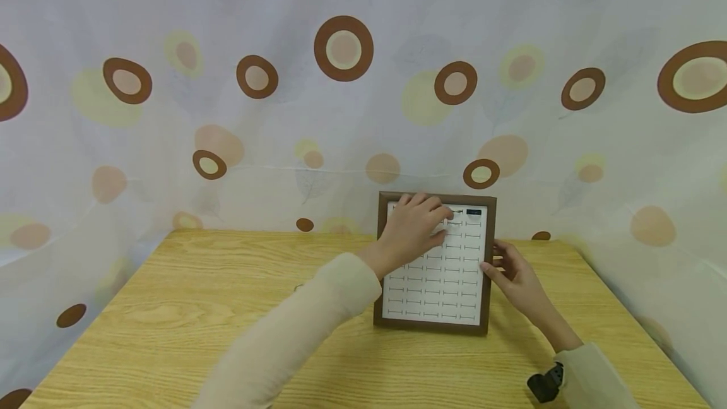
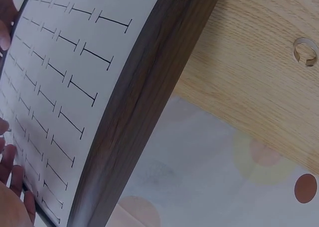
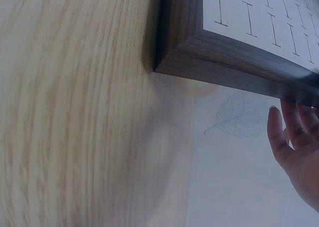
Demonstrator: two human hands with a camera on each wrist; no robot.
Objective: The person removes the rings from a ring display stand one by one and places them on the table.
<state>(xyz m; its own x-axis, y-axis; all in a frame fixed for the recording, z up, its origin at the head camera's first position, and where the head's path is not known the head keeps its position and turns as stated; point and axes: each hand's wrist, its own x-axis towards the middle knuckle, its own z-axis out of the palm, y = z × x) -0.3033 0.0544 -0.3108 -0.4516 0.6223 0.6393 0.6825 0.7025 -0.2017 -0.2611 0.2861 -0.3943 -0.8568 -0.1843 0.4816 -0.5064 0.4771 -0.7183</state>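
In the head view, the brown frame (image 1: 430, 326) stands upright on the counter (image 1: 199, 289), right of its middle, with a wide stretch of surface to its left and a narrower one to its right; the right hand (image 1: 517, 279) grips its right edge, thumb in front; the left hand (image 1: 413, 226) reaches across the upper white panel (image 1: 431, 276), fingers bent, and whether it pinches anything I cannot tell; a small black rectangle (image 1: 474, 212) sits at the panel's upper right; behind hangs a pale, spotted backdrop (image 1: 255, 125); in the left wrist view, dark wood grain covers the frame's thick side, and an open metal ring (image 2: 305, 52) lies apart on the pale-grained counter; in the right wrist view, fingertips touch the square-cornered frame's side, beside the backdrop's leaf print (image 3: 237, 116).
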